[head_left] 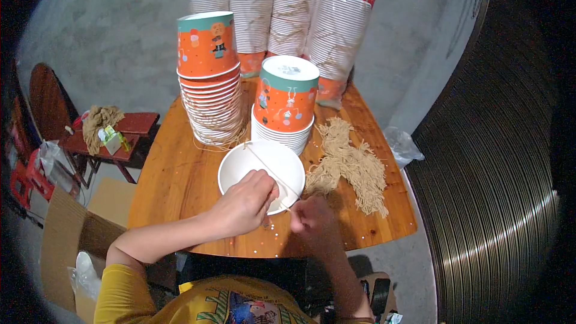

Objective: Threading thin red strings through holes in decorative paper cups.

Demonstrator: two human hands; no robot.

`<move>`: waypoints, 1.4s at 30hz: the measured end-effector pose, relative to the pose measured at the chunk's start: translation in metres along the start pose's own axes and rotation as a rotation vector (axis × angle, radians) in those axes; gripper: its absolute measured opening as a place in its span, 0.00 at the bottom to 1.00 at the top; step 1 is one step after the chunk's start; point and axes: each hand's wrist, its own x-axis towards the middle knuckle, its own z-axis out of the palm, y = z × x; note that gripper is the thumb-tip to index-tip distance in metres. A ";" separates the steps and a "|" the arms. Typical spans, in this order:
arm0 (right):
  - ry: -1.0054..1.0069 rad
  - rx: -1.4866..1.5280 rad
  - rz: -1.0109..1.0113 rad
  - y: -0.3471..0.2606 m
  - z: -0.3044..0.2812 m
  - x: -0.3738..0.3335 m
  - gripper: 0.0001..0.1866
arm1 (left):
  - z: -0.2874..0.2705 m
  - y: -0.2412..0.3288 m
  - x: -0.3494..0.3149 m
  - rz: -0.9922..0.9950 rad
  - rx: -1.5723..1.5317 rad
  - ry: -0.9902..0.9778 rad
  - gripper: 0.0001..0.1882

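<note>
In front of me a white paper tub tilts its round open mouth toward me, showing a plain white inside. A thin pale string crosses the mouth from the far rim to the near right rim. My left hand is closed over the near part of the tub, its fingertips pressed together near the string. Just right of the near rim, my right hand is closed in a pinch on the string, a short piece showing between the hands. What the left fingers hold is partly hidden.
Behind the tub stand an upside-down orange and green tub stack and a taller one draped with strings. Bagged tub stacks line the back. A heap of tan strings lies right on the wooden table. Cardboard boxes stand left.
</note>
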 end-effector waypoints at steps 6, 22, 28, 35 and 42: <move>-0.118 0.130 0.105 -0.019 -0.008 -0.007 0.05 | -0.007 -0.004 -0.006 0.044 0.126 0.036 0.06; 0.156 -0.183 -0.372 -0.015 -0.013 0.021 0.12 | -0.012 0.003 -0.029 -0.011 -0.063 0.027 0.10; 0.119 -0.224 -0.520 -0.020 -0.011 0.026 0.16 | 0.000 0.000 -0.031 -0.029 -0.056 0.133 0.09; 0.368 -0.245 -0.411 -0.026 -0.004 0.029 0.16 | 0.001 -0.002 -0.037 0.080 -0.023 0.149 0.08; 0.115 0.391 -0.009 -0.044 -0.013 0.050 0.11 | -0.070 -0.014 -0.024 0.169 0.079 0.208 0.06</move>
